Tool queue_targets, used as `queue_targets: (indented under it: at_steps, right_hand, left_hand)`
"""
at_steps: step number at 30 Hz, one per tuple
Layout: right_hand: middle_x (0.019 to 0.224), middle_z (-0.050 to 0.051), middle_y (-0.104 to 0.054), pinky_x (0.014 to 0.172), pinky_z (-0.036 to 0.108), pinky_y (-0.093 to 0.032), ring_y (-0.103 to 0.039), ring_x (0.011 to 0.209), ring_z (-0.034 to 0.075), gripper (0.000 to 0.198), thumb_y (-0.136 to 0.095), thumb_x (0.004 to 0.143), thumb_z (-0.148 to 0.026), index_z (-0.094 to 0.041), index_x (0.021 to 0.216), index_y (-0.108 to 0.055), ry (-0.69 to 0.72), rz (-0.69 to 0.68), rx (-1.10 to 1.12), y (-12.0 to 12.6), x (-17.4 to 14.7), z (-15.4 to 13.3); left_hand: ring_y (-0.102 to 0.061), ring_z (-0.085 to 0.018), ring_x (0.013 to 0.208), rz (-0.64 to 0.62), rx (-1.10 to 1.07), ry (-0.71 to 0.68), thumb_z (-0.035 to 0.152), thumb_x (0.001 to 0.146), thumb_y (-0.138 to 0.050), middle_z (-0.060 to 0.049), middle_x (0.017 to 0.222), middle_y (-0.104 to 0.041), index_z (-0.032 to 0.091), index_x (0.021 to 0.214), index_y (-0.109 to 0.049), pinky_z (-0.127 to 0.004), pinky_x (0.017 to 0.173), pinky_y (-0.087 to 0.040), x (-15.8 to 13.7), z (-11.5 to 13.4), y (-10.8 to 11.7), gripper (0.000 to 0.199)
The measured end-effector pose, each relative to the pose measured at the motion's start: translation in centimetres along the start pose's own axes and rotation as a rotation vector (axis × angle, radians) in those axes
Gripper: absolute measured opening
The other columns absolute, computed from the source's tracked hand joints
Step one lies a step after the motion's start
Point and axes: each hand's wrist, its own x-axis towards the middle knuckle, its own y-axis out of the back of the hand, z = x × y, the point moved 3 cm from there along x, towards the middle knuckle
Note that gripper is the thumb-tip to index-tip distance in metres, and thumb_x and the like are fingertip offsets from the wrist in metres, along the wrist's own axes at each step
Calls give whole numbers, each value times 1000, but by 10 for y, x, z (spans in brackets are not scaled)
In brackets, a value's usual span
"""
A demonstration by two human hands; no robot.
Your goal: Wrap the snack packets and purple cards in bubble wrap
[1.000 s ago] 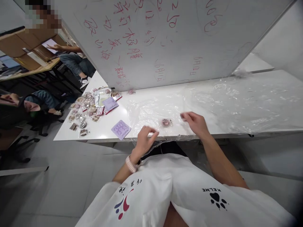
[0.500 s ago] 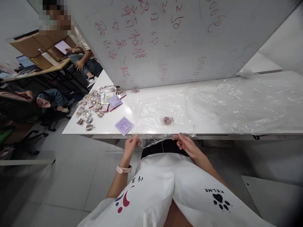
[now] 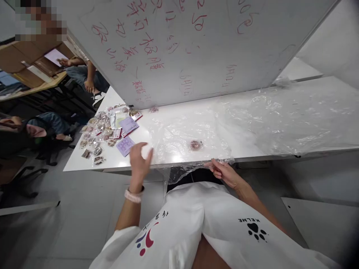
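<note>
My left hand [image 3: 139, 160] is over the table's front edge, thumb and fingers apart, holding nothing. Just beside its fingers lies a purple square packet [image 3: 125, 146]; whether they touch, I cannot tell. My right hand [image 3: 226, 173] pinches the front edge of a clear plastic bag [image 3: 179, 130]. That bag lies flat on the white table, its near edge hanging over the front. On the bag's area sits a small reddish wrapped piece [image 3: 195, 145]; whether it is inside or on top is unclear.
At the left end is a pile of small wrapped pieces [image 3: 97, 129] with another purple packet [image 3: 129, 125]. More clear plastic sheeting [image 3: 303, 116] covers the right side. A whiteboard [image 3: 168, 48] stands along the back. A seated person [image 3: 84, 74] is beyond the table's left end.
My left hand has let go of the bag's edge and moved up and left, opening. The lower purple packet has shifted left, closer to the pile. My right hand keeps its hold.
</note>
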Motion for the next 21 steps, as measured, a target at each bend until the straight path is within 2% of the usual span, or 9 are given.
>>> queue_targets:
  at_steps: [4,6,10,12,14,16,18,20,21]
  right_hand:
    - [67,1,-52,44,22,-20,-27,50,4,53,-70,80,-67,-14,81,-75,9,31,24,-9,-3,-27]
    - [68,1,-54,45,23,-21,-28,50,4,54,-68,82,-68,-14,83,-76,42,22,-4,-13,0,-40]
    - [71,3,-58,51,25,-34,-39,55,8,55,-62,86,-69,-16,83,-77,167,-8,-147,-15,20,-65]
    - [79,6,-65,64,28,-44,-51,65,12,54,-59,88,-68,-18,83,-77,264,-25,-257,-16,35,-78]
    - [99,7,-71,82,33,-49,-60,85,17,48,-58,90,-65,-22,95,-79,377,-56,-401,-19,51,-90]
    - [124,6,-68,97,39,-47,-59,112,23,43,-63,88,-62,-28,112,-76,482,-75,-590,-23,64,-96]
    - [140,4,-60,106,46,-41,-49,131,29,47,-69,84,-60,-33,122,-72,549,-87,-808,-26,75,-97]
    - [145,4,-57,111,53,-36,-43,136,33,53,-71,82,-60,-34,128,-69,596,-104,-989,-26,83,-94]
    - [146,4,-56,112,55,-34,-43,136,34,56,-71,82,-60,-33,131,-67,621,-123,-1053,-25,86,-92]
  left_hand:
    - [-29,-38,150,-185,-46,-430,58,79,-73,-18,156,-42,21,148,-40,-63,123,-17,-51,100,-42,85]
    - [-26,-40,151,-190,10,-377,39,81,-74,-19,158,-39,19,151,-35,-65,122,-15,-62,112,-63,82]
    - [-62,-29,120,-258,-88,-93,13,87,-56,-12,122,-69,21,136,-52,-52,111,-40,-30,69,-60,50]
    - [-69,-24,104,-395,-208,-7,19,89,-56,-6,107,-74,24,129,-58,-42,95,-52,1,41,-43,40]
    - [-69,-24,98,-502,-214,28,26,92,-57,-4,105,-74,26,125,-60,-39,86,-54,33,23,-28,34]
    - [-68,-27,100,-423,-96,43,26,91,-60,-8,107,-73,24,122,-61,-43,88,-52,57,18,-19,32]
    - [-63,-31,109,-158,13,45,19,90,-59,-13,113,-71,20,120,-61,-49,94,-48,66,28,-19,30]
    - [-59,-31,116,82,-12,-26,14,93,-51,-15,116,-68,18,118,-60,-51,98,-46,58,51,-31,28]
    - [-58,-30,118,128,-73,-91,14,95,-47,-15,117,-67,19,118,-59,-50,99,-45,49,65,-42,27]
